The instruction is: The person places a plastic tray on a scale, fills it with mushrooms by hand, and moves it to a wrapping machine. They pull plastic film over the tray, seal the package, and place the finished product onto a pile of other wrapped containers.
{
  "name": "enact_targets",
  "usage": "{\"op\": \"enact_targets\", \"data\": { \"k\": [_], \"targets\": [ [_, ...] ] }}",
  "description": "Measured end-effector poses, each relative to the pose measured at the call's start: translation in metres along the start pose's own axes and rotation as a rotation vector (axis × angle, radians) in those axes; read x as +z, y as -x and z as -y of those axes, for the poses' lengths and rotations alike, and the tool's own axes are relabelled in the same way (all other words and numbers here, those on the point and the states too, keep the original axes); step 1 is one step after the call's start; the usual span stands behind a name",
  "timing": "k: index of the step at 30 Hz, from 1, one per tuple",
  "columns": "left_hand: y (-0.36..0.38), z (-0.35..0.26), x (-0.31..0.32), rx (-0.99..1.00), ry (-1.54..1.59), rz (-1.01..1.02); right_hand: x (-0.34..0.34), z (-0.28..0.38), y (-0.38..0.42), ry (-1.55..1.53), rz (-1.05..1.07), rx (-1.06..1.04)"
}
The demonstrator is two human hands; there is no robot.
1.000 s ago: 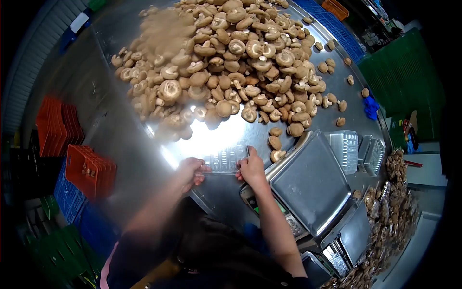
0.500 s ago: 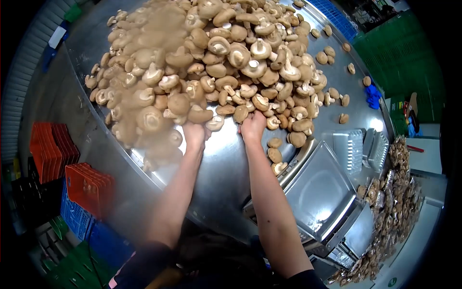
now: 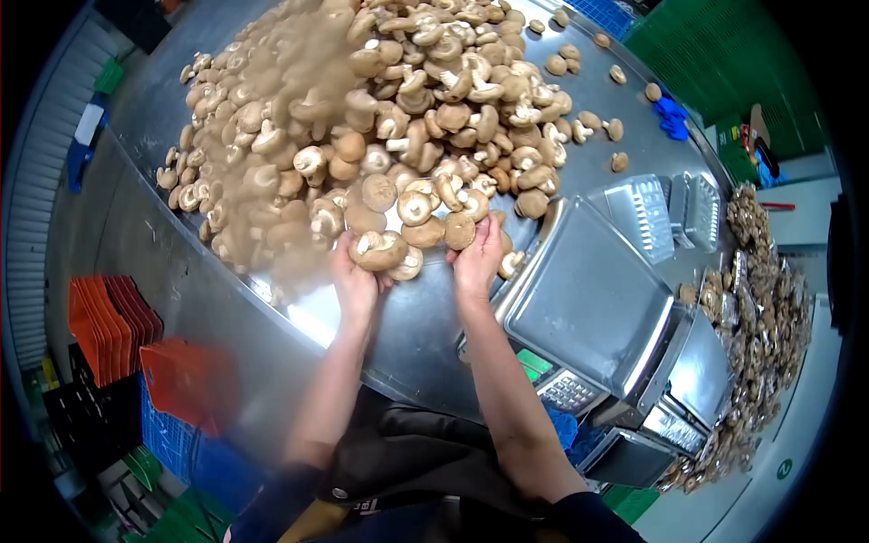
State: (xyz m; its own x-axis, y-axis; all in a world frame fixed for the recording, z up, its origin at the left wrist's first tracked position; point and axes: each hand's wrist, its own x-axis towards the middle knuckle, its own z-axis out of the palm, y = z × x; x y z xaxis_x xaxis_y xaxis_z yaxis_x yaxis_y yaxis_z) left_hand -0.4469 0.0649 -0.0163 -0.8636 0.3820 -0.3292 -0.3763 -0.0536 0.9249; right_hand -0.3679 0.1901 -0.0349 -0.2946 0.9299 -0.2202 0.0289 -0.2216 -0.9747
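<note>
Brown mushrooms (image 3: pixel 425 118) form a large pile on a metal table (image 3: pixel 416 339). My left hand (image 3: pixel 359 281) is at the pile's near edge, its fingers partly under a mushroom (image 3: pixel 376 251) with a curled cap. To its right, my right hand (image 3: pixel 478 262) has its fingers against a round brown mushroom (image 3: pixel 459 231). Several mushrooms lie between the two hands, and both hands' fingertips are partly hidden by them. The left part of the view is blurred.
Right of my right arm stands a metal scale (image 3: pixel 588 299) with a keypad. Behind it are clear plastic trays (image 3: pixel 638 217), a blue cloth (image 3: pixel 671 118) and a heap of packed mushrooms (image 3: pixel 760 317). Orange crates (image 3: pixel 109 326) stand at the left.
Both hands have come back from the pile with several mushrooms between them. The view has shifted, and more of the scale, with its keypad, now shows.
</note>
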Motion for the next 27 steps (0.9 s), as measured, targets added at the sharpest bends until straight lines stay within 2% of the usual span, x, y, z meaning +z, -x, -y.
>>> {"op": "enact_targets", "data": {
  "k": [4, 7, 9, 13, 15, 19, 22, 23, 25, 27],
  "targets": [
    [0.038, -0.036, 0.022, 0.004, -0.062, 0.158, -0.044, 0.048, 0.019, 0.063, 0.018, -0.084],
    [0.062, -0.035, 0.046, -0.083, -0.049, 0.309, -0.107, 0.044, 0.014, 0.237, -0.041, -0.208],
    [0.069, -0.031, 0.058, -0.237, -0.355, 0.467, -0.152, 0.053, 0.016, 0.34, -0.114, -0.206],
    [0.09, 0.005, 0.102, -0.092, -0.485, 0.713, -0.236, 0.062, 0.028, 0.441, -0.256, -0.149],
    [0.1, 0.015, 0.126, -0.094, -0.492, 0.868, -0.275, 0.054, 0.031, 0.482, -0.309, -0.135],
    [0.118, 0.037, 0.16, -0.033, -0.663, 0.913, -0.323, 0.051, 0.044, 0.446, -0.31, -0.003],
    [0.124, 0.042, 0.165, 0.146, -0.763, 0.889, -0.342, 0.058, 0.047, 0.402, -0.235, 0.101],
    [0.127, 0.041, 0.162, -0.01, -0.687, 0.881, -0.349, 0.061, 0.049, 0.42, -0.173, 0.107],
    [0.134, 0.032, 0.156, -0.036, -0.668, 0.885, -0.357, 0.053, 0.052, 0.249, -0.131, 0.06],
    [0.136, 0.029, 0.147, 0.012, -0.613, 0.877, -0.364, 0.059, 0.064, 0.373, -0.121, 0.04]
  ]
}}
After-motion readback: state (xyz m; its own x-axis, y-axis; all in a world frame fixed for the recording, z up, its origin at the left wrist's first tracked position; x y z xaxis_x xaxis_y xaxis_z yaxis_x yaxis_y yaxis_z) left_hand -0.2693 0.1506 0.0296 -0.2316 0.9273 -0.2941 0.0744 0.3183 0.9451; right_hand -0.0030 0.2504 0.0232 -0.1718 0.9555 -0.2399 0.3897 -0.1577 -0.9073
